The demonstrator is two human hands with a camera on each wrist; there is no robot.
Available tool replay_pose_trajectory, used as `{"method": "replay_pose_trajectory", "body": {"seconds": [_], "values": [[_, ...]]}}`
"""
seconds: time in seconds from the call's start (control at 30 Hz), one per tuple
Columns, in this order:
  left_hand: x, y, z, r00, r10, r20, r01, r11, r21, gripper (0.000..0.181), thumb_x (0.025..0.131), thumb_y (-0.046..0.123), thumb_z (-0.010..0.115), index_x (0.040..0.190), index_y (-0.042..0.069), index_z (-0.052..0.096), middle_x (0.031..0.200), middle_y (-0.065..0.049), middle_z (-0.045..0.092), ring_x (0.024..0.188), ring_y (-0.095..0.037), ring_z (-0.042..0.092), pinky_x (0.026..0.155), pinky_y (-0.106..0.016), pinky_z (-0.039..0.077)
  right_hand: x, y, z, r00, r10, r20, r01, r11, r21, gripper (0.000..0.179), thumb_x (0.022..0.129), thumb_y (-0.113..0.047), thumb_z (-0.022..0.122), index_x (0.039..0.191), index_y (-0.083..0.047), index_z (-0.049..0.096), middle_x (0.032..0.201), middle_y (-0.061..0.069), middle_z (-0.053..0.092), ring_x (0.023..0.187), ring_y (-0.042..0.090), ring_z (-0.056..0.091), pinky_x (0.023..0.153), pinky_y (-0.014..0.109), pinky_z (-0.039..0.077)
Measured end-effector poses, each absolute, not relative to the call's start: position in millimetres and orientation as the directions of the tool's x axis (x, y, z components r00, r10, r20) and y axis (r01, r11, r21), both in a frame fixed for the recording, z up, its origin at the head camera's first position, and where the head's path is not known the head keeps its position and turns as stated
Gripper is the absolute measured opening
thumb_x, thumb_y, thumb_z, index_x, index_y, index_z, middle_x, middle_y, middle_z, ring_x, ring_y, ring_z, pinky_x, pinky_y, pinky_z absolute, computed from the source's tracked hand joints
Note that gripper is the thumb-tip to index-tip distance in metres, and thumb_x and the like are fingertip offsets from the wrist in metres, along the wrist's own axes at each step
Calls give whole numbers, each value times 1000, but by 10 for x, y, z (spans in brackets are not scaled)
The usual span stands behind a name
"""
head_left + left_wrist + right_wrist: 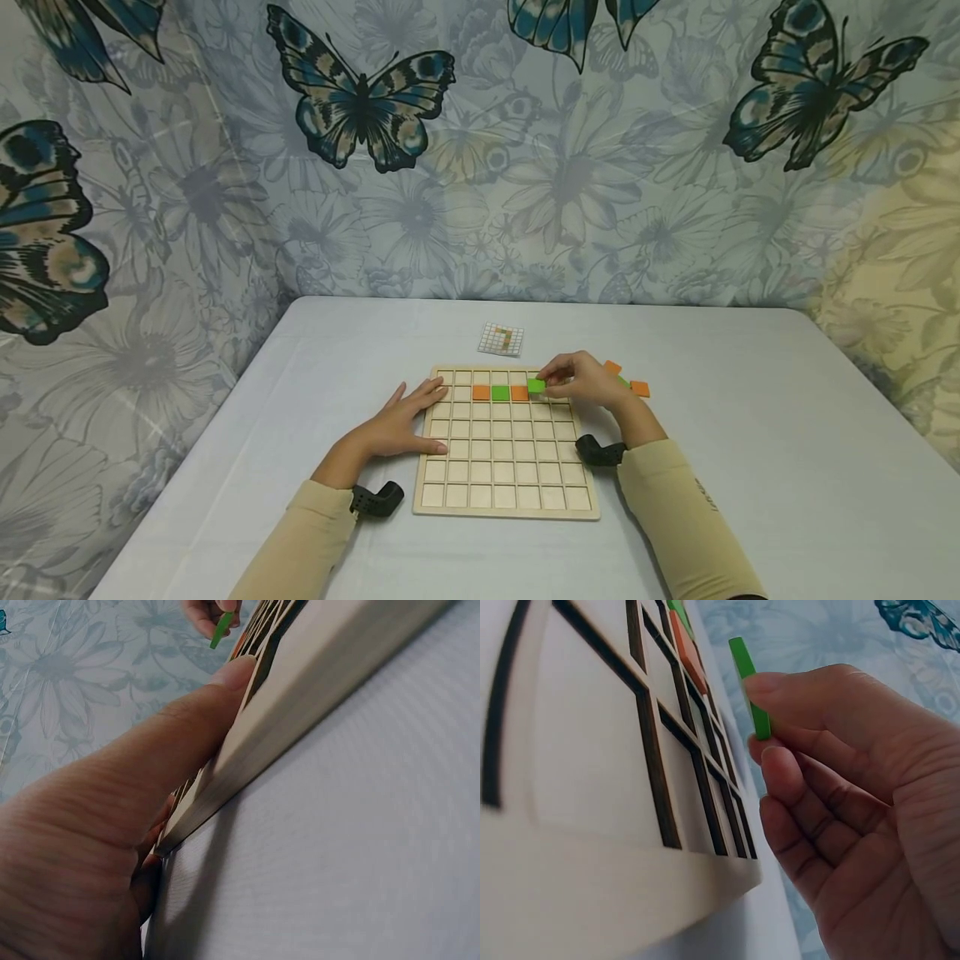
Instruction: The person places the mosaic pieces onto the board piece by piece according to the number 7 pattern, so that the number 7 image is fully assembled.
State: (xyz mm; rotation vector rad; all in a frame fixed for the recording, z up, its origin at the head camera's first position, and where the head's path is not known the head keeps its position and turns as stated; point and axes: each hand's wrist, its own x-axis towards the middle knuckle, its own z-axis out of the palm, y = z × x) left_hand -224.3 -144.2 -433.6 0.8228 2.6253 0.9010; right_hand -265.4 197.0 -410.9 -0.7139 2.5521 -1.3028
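A wooden grid board with square cells lies on the table. In its second row from the back sit an orange tile, a green tile and another orange tile, side by side. My right hand pinches a green square tile between thumb and fingers, just over the board right of that row; the right wrist view shows the tile on edge, apart from the grid. My left hand rests on the board's left edge, fingers spread, thumb on the rim.
Beyond the board lies a small card printed with a grid and a coloured pattern. Several loose orange and green tiles lie right of the board, partly behind my right hand. A white cloth covers the table; a butterfly-patterned backdrop stands behind.
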Motion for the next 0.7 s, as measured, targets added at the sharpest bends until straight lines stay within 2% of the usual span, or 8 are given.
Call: {"method": "replay_pose_trajectory", "body": {"seconds": [0.7], "values": [[-2252,-1443,-4357,-812,581,-54,428,657,621,96,73,48,75,148,11,28,158,-2,13,146,-25,6,118,-49,-10,-2570,1764,-4146,-821,-571,-24,-298,464,-834,24,76,-6,74,96,4,67,87,12,63,71,11,55,64,23,51]]}}
